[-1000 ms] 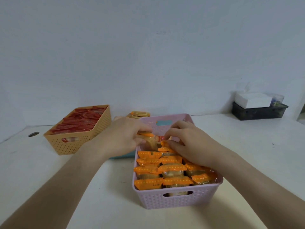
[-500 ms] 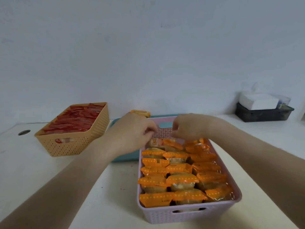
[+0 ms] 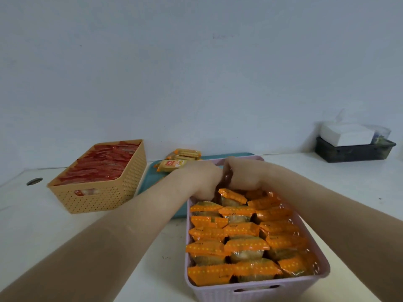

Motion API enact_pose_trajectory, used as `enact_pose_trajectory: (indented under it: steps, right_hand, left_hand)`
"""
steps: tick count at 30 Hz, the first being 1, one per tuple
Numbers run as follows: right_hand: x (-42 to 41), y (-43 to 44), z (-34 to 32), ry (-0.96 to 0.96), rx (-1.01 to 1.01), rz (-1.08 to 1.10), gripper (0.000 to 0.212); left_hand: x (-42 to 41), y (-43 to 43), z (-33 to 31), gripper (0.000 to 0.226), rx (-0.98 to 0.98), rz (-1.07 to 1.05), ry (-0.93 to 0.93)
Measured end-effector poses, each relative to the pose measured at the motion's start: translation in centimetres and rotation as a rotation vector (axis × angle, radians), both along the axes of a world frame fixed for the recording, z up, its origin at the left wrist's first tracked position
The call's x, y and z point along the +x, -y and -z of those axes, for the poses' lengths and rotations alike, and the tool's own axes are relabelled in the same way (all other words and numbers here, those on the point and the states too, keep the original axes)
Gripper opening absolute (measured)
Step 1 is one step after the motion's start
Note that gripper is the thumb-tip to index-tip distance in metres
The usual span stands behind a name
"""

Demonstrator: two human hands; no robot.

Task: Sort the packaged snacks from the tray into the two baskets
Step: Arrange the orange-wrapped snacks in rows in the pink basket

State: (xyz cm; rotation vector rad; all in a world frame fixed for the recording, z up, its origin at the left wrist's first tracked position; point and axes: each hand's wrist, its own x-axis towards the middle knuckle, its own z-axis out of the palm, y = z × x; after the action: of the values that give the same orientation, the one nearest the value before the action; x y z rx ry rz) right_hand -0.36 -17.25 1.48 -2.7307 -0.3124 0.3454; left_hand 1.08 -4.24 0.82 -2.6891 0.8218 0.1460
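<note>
**A packet is being seated at the far end of the basket**

Both hands are brought together over the far end of the lilac basket [image 3: 257, 288], which stands on the bench [image 3: 43, 225] and is packed in rows with orange packets [image 3: 244, 247]. The left hand [image 3: 196, 182] and right hand [image 3: 244, 177] are turned knuckles-up, with fingers curled down into the basket. What is gripped beneath them, if anything, cannot be told, since the fingertips are hidden. Just in front of them one tilted packet [image 3: 232, 196] is seen standing proud of its row.

The step in hand is judged to be the tucking of a packet into the last gap. It is best done by easing the neighbours apart with one hand while the packet is slid down edge-first with the other. It should then be pressed level so that the row is not buckled. Little force should be used, as the wrappers are thin and their contents look soft.

Behind the arms lies the teal tray [image 3: 150, 179], where a few yellow packets [image 3: 172, 165] are still to be sorted. The tan basket [image 3: 96, 197] to the left is already filled with red packets [image 3: 102, 166].
</note>
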Motion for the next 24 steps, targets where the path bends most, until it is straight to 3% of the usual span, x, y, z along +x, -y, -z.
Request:
enact_pose_trajectory:
  steps: [3, 6, 10, 12, 15, 18, 22, 24]
  right_hand:
    - [-0.1, 0.4, -0.1, 0.012, 0.222, 0.027, 0.049]
    - [-0.8, 1.1, -0.8, 0.055, 0.448, 0.033, 0.051]
    - [-2.5, 2.6, -1.9, -0.025, 0.273, -0.031, 0.086]
    - [-3.3, 2.4, -1.7, -0.012, 0.103, -0.074, 0.08]
    - [-4.0, 1.9, -1.4, 0.041, 0.006, -0.116, 0.062]
    - [-4.3, 1.9, -1.8, 0.075, 0.016, -0.154, 0.043]
    - [-4.3, 1.9, -1.7, 0.148, 0.037, -0.181, 0.024]
    - [-4.4, 2.1, -1.4, 0.164, 0.052, -0.206, 0.018]
  left_hand:
    - [-0.4, -0.4, -0.2, 0.008, -0.111, 0.017, -0.017]
    - [-0.8, -1.3, -0.8, 0.01, -0.242, -0.019, 0.084]
    - [-2.6, -3.2, -1.8, 0.04, -0.441, -0.052, 0.195]
    - [-4.1, -3.8, -2.3, 0.044, -0.562, -0.046, 0.193]
    - [-5.6, -3.9, -2.6, 0.027, -0.757, -0.081, 0.109]
    - [-6.4, -4.2, -2.1, 0.026, -0.721, -0.13, 0.029]
    - [-6.1, -4.6, -1.0, 0.024, -0.682, -0.144, 0.073]
    - [-6.0, -5.1, -0.9, 0.026, -0.642, -0.122, -0.034]
